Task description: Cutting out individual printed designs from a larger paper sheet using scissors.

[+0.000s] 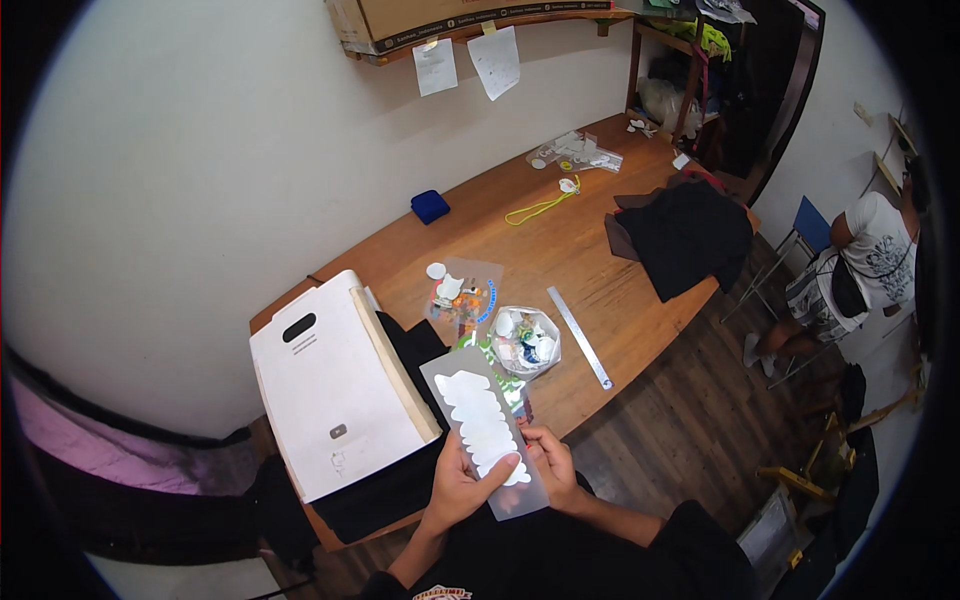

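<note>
I hold a translucent film sheet (485, 425) with a white, scalloped-edged shape on it, tilted over the near edge of the table. My left hand (462, 488) grips its lower left side, thumb pressed on the white area. At the right edge of the film, my right hand (553, 465) pinches with bent fingers. Just past the film's upper end sits a clear plastic bag (527, 340) of white and coloured scraps. Beside that bag lies another printed film (470, 285) with white and orange pieces, and part of a green-patterned piece shows beneath my sheet.
A large white machine (340, 390) with an oval slot stands left, over black cloth. On the wooden table (590, 270) are a steel ruler (580, 338), blue folded cloth (429, 206), a yellow lanyard (540, 208) and dark garments (685, 235). A person (850, 260) sits at the right.
</note>
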{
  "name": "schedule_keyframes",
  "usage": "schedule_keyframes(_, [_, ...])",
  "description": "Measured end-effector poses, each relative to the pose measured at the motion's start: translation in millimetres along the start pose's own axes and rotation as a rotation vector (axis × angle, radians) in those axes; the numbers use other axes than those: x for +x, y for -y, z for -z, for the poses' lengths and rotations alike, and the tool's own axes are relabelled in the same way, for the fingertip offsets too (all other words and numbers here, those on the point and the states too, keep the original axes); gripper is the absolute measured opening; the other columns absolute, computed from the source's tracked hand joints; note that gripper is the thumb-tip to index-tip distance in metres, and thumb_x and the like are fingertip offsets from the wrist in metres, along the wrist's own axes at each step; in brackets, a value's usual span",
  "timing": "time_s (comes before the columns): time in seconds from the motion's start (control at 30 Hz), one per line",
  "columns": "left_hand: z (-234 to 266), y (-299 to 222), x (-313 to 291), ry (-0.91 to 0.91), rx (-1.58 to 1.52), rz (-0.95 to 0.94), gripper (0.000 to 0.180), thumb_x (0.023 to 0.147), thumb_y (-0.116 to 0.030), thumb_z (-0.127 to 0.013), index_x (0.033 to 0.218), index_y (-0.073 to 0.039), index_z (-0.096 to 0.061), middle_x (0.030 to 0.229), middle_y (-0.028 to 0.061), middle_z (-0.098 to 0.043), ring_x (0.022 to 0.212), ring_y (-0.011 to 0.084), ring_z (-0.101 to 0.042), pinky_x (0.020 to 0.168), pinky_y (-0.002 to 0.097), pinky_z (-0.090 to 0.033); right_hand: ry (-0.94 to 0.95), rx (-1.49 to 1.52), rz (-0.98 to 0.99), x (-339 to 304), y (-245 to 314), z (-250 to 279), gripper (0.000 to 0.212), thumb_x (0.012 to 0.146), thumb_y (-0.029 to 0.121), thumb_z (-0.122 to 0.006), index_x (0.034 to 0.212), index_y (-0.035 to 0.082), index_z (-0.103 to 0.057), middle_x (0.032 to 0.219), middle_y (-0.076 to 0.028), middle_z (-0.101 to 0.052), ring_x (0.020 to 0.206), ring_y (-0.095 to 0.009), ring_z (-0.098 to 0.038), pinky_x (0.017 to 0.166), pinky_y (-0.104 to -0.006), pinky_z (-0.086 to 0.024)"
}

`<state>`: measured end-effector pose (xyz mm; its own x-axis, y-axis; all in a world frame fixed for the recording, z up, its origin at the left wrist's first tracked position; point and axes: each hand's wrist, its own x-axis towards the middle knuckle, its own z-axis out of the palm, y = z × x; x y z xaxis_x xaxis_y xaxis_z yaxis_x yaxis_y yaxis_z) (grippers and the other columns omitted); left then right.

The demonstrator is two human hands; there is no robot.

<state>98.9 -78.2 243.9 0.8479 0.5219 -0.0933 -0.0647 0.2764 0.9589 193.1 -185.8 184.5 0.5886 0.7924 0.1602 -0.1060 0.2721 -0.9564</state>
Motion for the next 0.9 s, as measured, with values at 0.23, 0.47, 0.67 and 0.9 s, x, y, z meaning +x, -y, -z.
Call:
schedule_keyframes(0.23, [-3,-5,0,0.002,-0.006,0.022,0.049,0.081,-0.001,-0.062,0.119,0.005,-0.033,0.1,0.0114,-0.056,0.082,0.0149,-0.061,0.069,0.0238,-0.052,-0.017,-0.02,0.01,0,-2,0,0.026,0.094,0.016,-0.041,0.109,-0.005,-0.047,0.09,-0.008,-0.057,0.079,-0.009,-0.053,0.069,-0.0232,-0.044])
schedule_keyframes(0.47, [-3,-6,0,0.002,0.009,0.011,0.048,0.081,-0.002,-0.062,0.119,0.006,-0.033,0.1,0.0118,-0.056,0.082,0.0149,-0.061,0.068,0.0239,-0.052,-0.023,-0.005,-0.018,1,-1,-2,0.026,0.094,0.015,-0.041,0.109,-0.004,-0.048,0.09,-0.007,-0.057,0.08,-0.009,-0.053,0.07,-0.0233,-0.044])
schedule_keyframes(0.67, [-4,1,-1,-0.038,0.109,-0.034,0.046,0.081,-0.002,-0.062,0.118,0.007,-0.036,0.1,0.011,-0.057,0.085,0.0127,-0.06,0.07,0.0228,-0.05,-0.051,-0.033,0.001,1,-8,0,0.025,0.094,0.015,-0.041,0.107,-0.004,-0.049,0.088,-0.007,-0.057,0.078,-0.008,-0.053,0.068,-0.0231,-0.044])
schedule_keyframes(0.9, [-10,1,-2,-0.065,0.105,-0.056,0.046,0.081,-0.002,-0.062,0.118,0.005,-0.036,0.1,0.0095,-0.056,0.087,0.0115,-0.058,0.072,0.0224,-0.049,-0.068,-0.036,-0.006,2,-5,-2,0.024,0.094,0.015,-0.041,0.106,-0.003,-0.05,0.086,-0.007,-0.058,0.076,-0.008,-0.053,0.066,-0.0233,-0.044])
